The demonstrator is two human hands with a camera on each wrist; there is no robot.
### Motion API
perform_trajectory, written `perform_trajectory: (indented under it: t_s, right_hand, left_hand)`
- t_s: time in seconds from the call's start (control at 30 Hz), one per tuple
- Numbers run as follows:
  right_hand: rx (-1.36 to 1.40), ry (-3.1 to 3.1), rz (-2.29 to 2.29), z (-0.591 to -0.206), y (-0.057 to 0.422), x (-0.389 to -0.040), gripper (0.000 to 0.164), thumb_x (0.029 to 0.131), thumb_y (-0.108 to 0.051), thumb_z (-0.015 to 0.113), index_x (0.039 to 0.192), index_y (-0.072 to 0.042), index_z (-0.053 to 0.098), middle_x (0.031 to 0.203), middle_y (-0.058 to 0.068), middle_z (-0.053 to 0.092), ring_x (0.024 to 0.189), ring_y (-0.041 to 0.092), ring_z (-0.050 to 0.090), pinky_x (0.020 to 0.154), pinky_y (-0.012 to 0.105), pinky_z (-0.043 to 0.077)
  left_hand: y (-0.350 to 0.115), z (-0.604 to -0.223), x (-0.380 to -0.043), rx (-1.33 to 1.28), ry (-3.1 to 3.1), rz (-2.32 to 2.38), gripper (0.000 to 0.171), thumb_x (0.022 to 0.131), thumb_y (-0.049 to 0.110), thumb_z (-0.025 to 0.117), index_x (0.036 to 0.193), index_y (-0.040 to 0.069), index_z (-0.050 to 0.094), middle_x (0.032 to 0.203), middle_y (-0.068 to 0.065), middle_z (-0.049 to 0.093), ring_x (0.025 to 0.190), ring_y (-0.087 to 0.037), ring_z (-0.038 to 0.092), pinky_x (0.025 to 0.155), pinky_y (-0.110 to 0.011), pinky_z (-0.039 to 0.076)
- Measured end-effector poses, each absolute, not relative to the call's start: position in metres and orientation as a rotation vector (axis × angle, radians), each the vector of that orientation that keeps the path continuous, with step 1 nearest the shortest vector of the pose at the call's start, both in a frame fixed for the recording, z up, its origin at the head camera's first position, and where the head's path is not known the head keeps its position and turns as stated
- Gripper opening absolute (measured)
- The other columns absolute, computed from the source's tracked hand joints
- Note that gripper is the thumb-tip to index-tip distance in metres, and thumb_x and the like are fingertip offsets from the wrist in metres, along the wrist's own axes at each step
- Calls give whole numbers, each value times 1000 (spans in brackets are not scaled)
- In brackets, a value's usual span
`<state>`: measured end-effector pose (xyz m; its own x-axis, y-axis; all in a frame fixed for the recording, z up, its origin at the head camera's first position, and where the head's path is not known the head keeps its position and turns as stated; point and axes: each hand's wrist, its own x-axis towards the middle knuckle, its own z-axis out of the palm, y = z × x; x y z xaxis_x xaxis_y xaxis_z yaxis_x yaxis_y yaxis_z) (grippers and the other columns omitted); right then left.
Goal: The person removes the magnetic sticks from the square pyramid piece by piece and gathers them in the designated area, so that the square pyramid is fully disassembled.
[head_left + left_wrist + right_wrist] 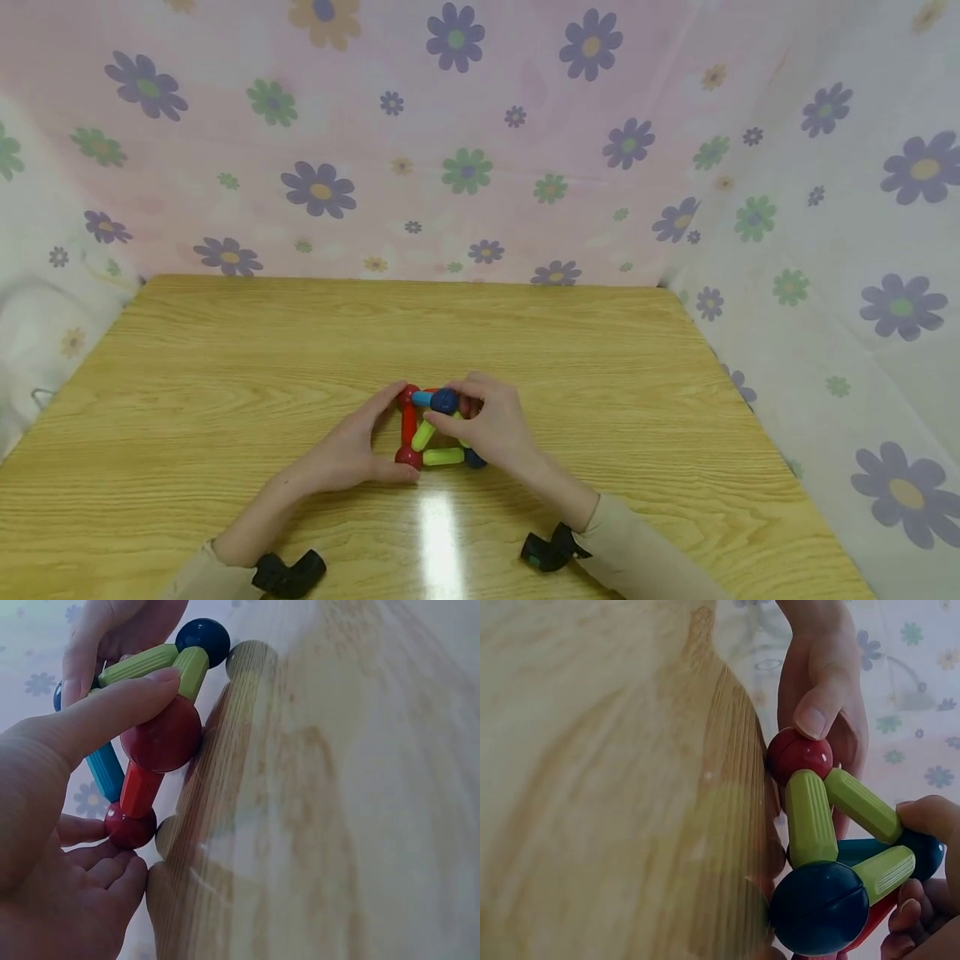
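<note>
Holding red balls (408, 457), left hand (348, 452); pinching upper blue ball (444, 402), right hand (495, 421).

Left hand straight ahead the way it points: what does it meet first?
Probably the red rod between the two red balls the left hand grips; the remaining gap is hard to judge.

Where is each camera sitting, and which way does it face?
Head: worn on the head, facing forward and down at the table and ball-and-stick model; left hand, right hand and sleeves show.
Left wrist: worn there, facing a red ball; left hand nearest, right hand beyond.
Right wrist: worn there, facing a navy ball; right hand at the edge, left hand beyond.
Both wrist views share the model and hands.
</note>
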<state>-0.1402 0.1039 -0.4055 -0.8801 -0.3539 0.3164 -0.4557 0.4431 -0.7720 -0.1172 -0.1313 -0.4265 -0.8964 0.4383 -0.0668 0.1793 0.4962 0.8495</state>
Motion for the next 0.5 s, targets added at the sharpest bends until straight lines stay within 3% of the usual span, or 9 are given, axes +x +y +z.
perform_trajectory:
  t_s: [0.5]
  right_hand:
    - [795,-2574,1493,-413,107,-144,19,84,-31,82,98,-20,75,76,-4,55,63,10,49,53,21,41]
  left_hand:
    - [-131,-429,-116,529,2526,1305,117,71,48,88,160,12,21,162,-11,29,150,-37,27,117,-62,28]
